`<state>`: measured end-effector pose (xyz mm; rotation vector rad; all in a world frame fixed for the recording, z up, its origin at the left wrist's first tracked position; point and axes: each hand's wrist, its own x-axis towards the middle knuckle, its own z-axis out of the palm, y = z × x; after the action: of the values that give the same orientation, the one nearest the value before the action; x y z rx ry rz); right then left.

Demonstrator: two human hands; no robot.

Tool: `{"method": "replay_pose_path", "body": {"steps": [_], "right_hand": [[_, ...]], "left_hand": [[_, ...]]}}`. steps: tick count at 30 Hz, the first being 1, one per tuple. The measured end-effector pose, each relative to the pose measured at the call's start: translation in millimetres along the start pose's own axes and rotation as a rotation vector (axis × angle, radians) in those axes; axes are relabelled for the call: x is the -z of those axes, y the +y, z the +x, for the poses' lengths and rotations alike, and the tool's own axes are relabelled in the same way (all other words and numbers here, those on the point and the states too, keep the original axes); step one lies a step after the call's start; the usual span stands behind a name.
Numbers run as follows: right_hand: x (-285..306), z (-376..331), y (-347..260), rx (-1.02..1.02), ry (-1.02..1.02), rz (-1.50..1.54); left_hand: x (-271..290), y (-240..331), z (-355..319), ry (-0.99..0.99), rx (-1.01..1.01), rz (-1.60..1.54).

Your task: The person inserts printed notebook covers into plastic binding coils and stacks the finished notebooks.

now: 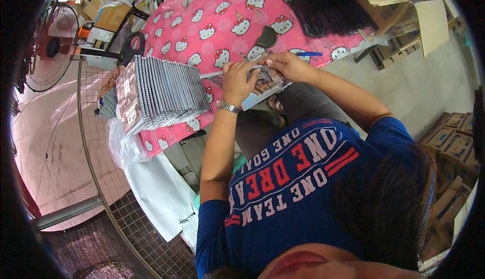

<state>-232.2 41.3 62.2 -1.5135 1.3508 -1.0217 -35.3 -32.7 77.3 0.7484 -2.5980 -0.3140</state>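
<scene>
Fingers: those of the left hand (238, 78) curl down over the top edge of a spiral-bound notebook (263, 88); those of the right hand (287, 66) are bunched together, pinching at the same edge.
Notebook: held at the near edge of the bench (212, 11), above the person's lap, tilted, picture cover up.
Left wrist: wears a metal watch (228, 107).
Stack: a slanted pile of like notebooks (156, 93) lies on the bench just left of the hands, spines outward.
Bench cover: pink cloth with white cartoon-cat faces.
Pen: a blue pen (309, 54) lies just beyond the right hand.
Dark bundle: black fibrous material (331, 9) farther back on the cloth.
Fan: a standing fan (50, 46) at far left.
</scene>
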Motion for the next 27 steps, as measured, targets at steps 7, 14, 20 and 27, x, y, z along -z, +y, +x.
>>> {"method": "replay_pose_path", "body": {"steps": [7,14,20,27], "right_hand": [[-2.7,-10.5,-9.9,0.098,0.083,-0.187],[-4.3,-15.6,-32.3,0.179,0.106,-0.379],[-2.1,-7.4,-26.2,0.211,-0.014,-0.387],[24.4,107.6,101.3,-0.005,0.047,-0.703]], "left_hand": [[-7.7,10.8,-5.3,0.032,-0.067,0.122],[-3.5,11.6,-8.5,-0.032,-0.066,0.113],[-5.3,9.3,-13.5,0.006,-0.086,0.084],[-15.3,4.5,-17.7,-0.003,-0.028,0.153]]}}
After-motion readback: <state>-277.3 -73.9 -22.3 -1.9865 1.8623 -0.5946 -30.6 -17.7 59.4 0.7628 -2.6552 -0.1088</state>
